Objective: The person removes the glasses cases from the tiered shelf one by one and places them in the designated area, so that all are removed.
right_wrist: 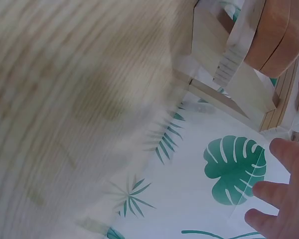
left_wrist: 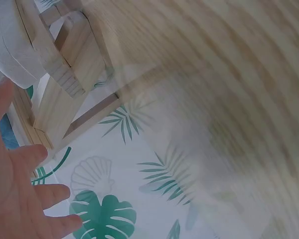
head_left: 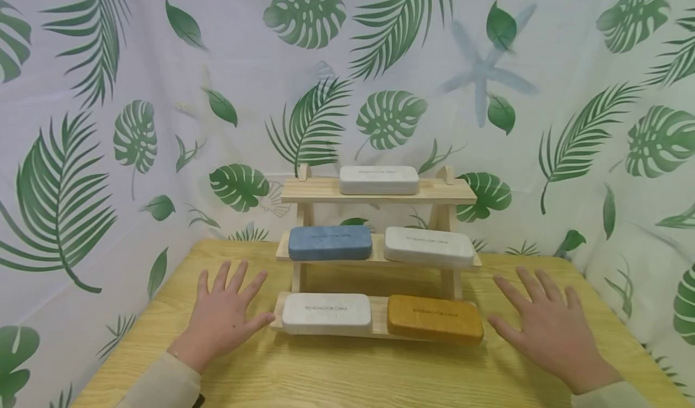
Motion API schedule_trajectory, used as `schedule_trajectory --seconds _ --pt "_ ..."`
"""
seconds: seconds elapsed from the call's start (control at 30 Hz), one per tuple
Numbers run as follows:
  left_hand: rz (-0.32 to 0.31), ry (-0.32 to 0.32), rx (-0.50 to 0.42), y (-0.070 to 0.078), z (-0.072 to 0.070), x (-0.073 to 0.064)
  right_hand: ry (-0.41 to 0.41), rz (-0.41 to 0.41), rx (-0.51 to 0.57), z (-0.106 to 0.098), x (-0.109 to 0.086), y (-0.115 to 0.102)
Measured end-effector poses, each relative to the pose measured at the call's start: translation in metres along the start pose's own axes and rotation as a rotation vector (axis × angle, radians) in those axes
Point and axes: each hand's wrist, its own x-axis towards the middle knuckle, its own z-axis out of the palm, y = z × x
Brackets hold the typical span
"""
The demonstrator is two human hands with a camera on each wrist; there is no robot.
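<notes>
Sleeves (head_left: 163, 385) near the bench (head_left: 336, 375)'s front corners lead, in the head view, to two released grips. Left grip (head_left: 219, 317) spreads its fingers by the bench's left edge, its thumb pointing at the left end of the rack (head_left: 450, 282)'s bottom shelf (head_left: 379, 318); contact there cannot be told. Just beyond that thumb, at the shelf's left end, lies the white case (head_left: 327, 315). Right grip (head_left: 549, 331), also spread and holding nothing, is by the bench's right edge, its thumb just short of the orange case (head_left: 434, 318) at the shelf's right end. On the middle shelf, the blue case (head_left: 330, 243) lies left of another white case.

From the left wrist, the thumb comes right beside the white case's end; the other fingers are apart, clasping nothing.

From the right wrist, bare fingertips show at the right edge, below the orange case.
</notes>
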Motion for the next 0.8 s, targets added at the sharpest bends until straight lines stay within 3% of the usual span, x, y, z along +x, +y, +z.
schedule_trajectory --seconds 0.2,0.43,0.6,0.8 --pt "-0.004 -0.003 -0.084 0.0 0.006 -0.002 -0.011 -0.018 0.017 -0.002 0.001 -0.005" --pt "-0.054 -0.111 -0.316 0.006 0.012 0.0 -0.042 -0.027 0.077 0.001 0.0 -0.01" --pt "-0.156 -0.194 -0.532 0.012 0.017 0.007 -0.021 -0.048 0.112 0.001 -0.001 -0.013" --pt "-0.283 -0.239 -0.798 0.019 0.021 0.017 -0.024 -0.059 0.167 -0.003 0.002 -0.014"
